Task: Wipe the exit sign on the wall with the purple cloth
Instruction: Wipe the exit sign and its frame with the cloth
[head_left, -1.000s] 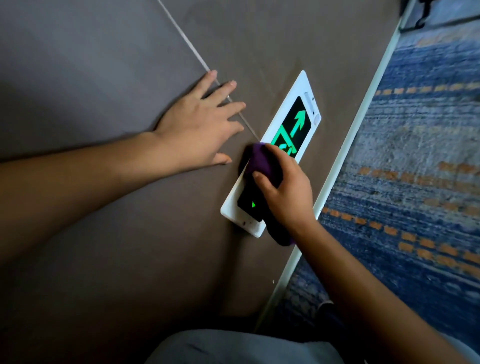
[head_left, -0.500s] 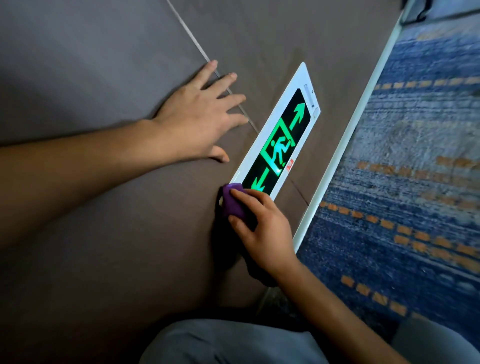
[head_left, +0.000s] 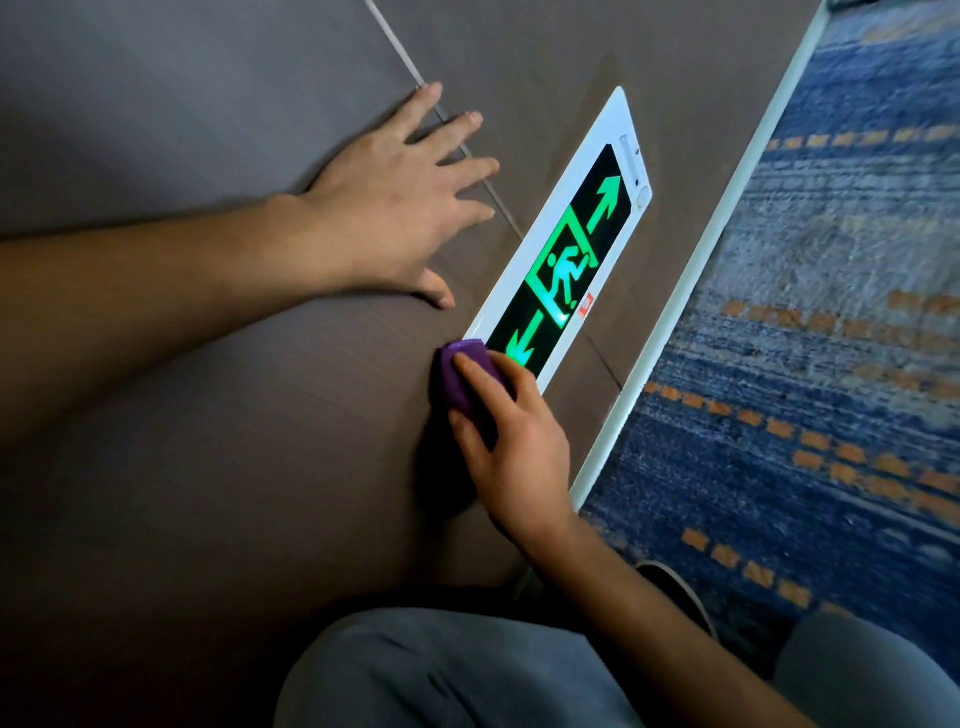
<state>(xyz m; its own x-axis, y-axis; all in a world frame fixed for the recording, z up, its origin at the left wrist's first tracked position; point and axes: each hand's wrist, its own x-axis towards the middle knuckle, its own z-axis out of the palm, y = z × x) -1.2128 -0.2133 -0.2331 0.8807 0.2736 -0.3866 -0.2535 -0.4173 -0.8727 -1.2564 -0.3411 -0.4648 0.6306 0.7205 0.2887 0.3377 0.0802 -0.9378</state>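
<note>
The exit sign (head_left: 566, 260) is a long white-framed panel low on the brown wall, with a lit green running figure and two green arrows on black. My right hand (head_left: 514, 447) grips the bunched purple cloth (head_left: 465, 376) and presses it against the sign's near end, covering that corner. My left hand (head_left: 400, 202) lies flat on the wall with its fingers spread, just left of the sign and apart from it.
A white skirting strip (head_left: 691, 270) runs along the foot of the brown wall (head_left: 208, 415). Blue carpet (head_left: 831, 312) with orange dashes fills the right side. My grey-trousered knees (head_left: 441, 675) and a dark shoe (head_left: 675, 587) are at the bottom.
My right hand has slid the cloth from the middle of the sign down to its near end, uncovering the running figure and lower arrow. My left hand has stayed flat on the wall.
</note>
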